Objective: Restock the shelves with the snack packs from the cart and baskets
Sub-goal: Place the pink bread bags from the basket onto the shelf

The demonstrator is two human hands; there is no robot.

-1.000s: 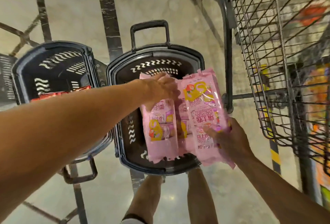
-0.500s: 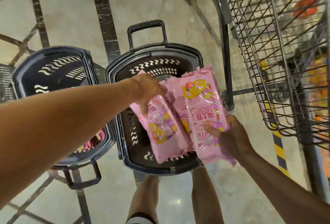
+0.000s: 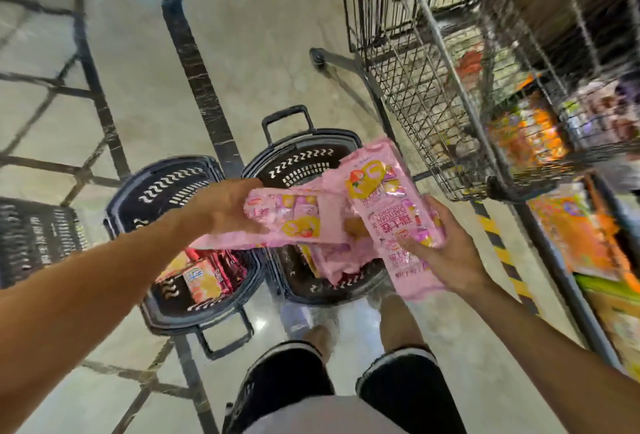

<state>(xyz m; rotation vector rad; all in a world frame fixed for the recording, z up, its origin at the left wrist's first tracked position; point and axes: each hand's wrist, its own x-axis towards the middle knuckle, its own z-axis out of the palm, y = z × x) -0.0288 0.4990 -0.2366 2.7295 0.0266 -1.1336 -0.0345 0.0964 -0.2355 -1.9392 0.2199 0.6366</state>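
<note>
Left hand (image 3: 225, 206) fingers curled, gripping pink pack (image 3: 294, 222). Right hand (image 3: 440, 246) fingers wrapped round pink pack labelled "DALIYUAN" (image 3: 391, 205).

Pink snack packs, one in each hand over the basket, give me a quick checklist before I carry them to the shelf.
1. Left hand has a firm hold on its pink pack: ok, fingers are wrapped over one end, and the pack lies crosswise.
2. Right hand has a firm hold on its pink pack: ok, thumb across the front.
3. Both packs lifted clear of the middle basket: ok.
4. More pink packs left in that basket: ok, some show below the hands.
5. Wire cart out of the way: not ok, it stands close on the right.
6. Space free on the shelf: cannot tell, too blurred.
</note>
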